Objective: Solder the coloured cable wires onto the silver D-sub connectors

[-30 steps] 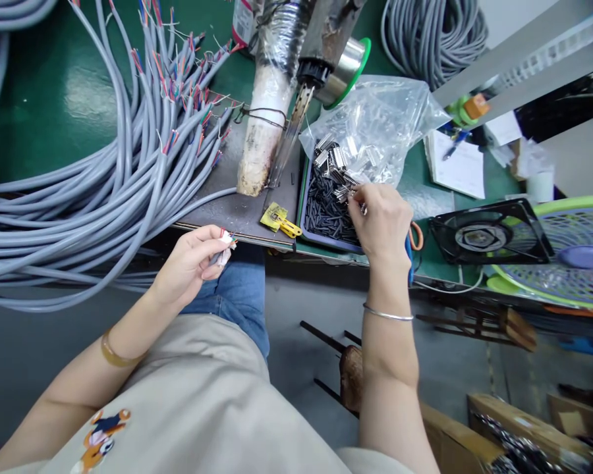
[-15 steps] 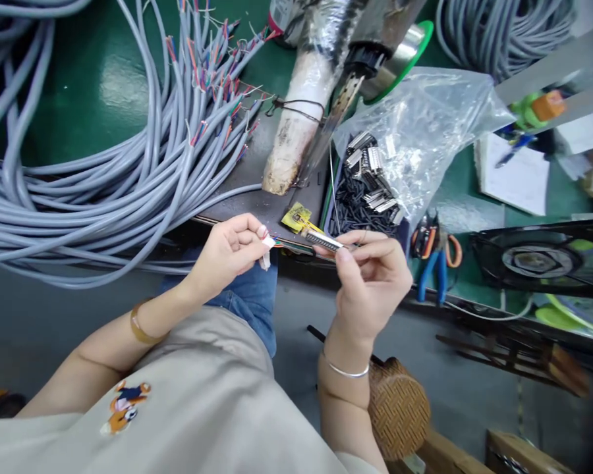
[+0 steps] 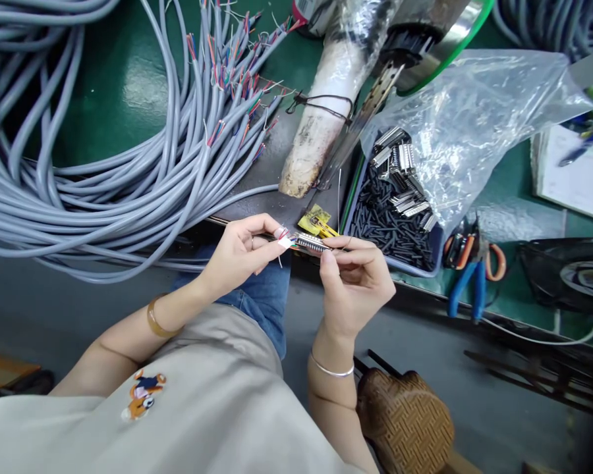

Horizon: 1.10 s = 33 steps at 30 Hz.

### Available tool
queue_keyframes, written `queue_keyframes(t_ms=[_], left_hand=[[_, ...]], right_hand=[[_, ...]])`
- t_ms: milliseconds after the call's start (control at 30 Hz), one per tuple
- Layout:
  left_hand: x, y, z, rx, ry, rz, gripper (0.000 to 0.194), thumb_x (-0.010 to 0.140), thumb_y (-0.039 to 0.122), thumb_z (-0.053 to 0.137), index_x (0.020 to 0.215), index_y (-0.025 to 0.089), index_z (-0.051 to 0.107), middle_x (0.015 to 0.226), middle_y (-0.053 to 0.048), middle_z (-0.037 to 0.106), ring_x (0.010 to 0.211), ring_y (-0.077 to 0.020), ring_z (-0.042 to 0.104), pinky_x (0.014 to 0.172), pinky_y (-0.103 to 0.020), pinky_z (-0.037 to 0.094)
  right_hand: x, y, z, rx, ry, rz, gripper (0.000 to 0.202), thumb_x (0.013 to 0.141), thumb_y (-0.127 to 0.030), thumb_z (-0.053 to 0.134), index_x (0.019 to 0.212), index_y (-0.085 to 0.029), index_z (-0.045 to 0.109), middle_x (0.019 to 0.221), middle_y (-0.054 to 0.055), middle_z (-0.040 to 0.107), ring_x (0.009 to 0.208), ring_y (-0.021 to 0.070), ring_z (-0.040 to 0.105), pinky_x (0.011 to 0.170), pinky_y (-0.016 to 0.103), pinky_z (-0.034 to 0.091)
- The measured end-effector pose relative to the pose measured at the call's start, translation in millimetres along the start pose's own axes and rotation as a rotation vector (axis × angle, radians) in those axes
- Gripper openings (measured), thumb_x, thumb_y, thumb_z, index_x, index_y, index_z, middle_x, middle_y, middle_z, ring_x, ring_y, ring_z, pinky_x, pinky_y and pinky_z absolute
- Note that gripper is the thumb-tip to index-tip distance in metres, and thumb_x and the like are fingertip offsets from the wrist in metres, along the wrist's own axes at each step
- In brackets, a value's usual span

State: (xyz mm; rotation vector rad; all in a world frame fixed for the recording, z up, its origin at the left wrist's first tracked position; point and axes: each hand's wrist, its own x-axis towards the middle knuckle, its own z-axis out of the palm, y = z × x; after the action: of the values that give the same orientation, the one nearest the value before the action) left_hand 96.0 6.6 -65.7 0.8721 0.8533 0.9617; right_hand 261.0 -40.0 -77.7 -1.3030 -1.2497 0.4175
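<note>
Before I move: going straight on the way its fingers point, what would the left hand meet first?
Likely the metal connector in the grip of the right hand, just ahead of the left hand. The coloured wire ends it holds may meet the connector first; depth is unclear from one view.

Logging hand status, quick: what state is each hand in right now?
Left hand: closed, pinching coloured wires.
Right hand: closed, holding a metal connector by one end.

1 head-worn camera, looking forward and down, near the hands (image 3: 296,276).
</note>
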Motion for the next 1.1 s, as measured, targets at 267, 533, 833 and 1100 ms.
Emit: queue_keyframes(t_ms=[267, 533, 833, 1100], left_hand=[[3.6, 3.9, 2.7, 0.037, 0.01, 0.02, 0.03, 0.074, 0.036, 0.085, 0.074, 0.013, 0.066, 0.054, 0.005, 0.055, 0.042, -0.0028, 0.041, 0.038, -0.017, 0.031], [13.0, 4.1, 5.3, 0.036, 0.033, 0.083, 0.025, 0.074, 0.03, 0.084, 0.07, 0.013, 0.065, 0.058, 0.004, 0.06, 0.042, -0.0014, 0.038, 0.039, -0.017, 0.028], [17.3, 4.0, 6.1, 0.082, 0.034, 0.121, 0.015, 0.074, 0.021, 0.078, 0.069, 0.013, 0.067, 0.072, -0.002, 0.07, 0.051, -0.0036, 0.048, 0.046, -0.017, 0.038], [22.2, 5.1, 8.3, 0.179, 0.041, 0.166, 0.011, 0.074, 0.019, 0.073, 0.068, 0.014, 0.067, 0.076, -0.004, 0.072, 0.064, -0.0089, 0.059, 0.056, -0.018, 0.047]], right_hand=[[-2.4, 9.1, 3.1, -0.31, 0.004, -0.386, 0.026, 0.087, -0.005, 0.073, 0.104, -0.024, 0.071, 0.107, 0.001, 0.08, 0.098, 0.0172, 0.078, 0.086, 0.031, 0.065], [1.9, 5.3, 1.6, -0.177, -0.135, -0.228, 0.017, 0.089, -0.007, 0.068, 0.096, -0.023, 0.067, 0.11, 0.003, 0.078, 0.103, 0.0175, 0.075, 0.092, 0.035, 0.063], [9.4, 2.0, -2.1, -0.217, -0.173, -0.222, 0.015, 0.084, -0.009, 0.073, 0.088, -0.023, 0.069, 0.111, 0.003, 0.078, 0.103, 0.0184, 0.075, 0.086, 0.034, 0.065], [15.0, 1.8, -1.7, -0.226, -0.179, -0.258, 0.018, 0.082, -0.006, 0.074, 0.087, -0.023, 0.068, 0.112, 0.003, 0.078, 0.102, 0.0183, 0.075, 0.086, 0.034, 0.066]])
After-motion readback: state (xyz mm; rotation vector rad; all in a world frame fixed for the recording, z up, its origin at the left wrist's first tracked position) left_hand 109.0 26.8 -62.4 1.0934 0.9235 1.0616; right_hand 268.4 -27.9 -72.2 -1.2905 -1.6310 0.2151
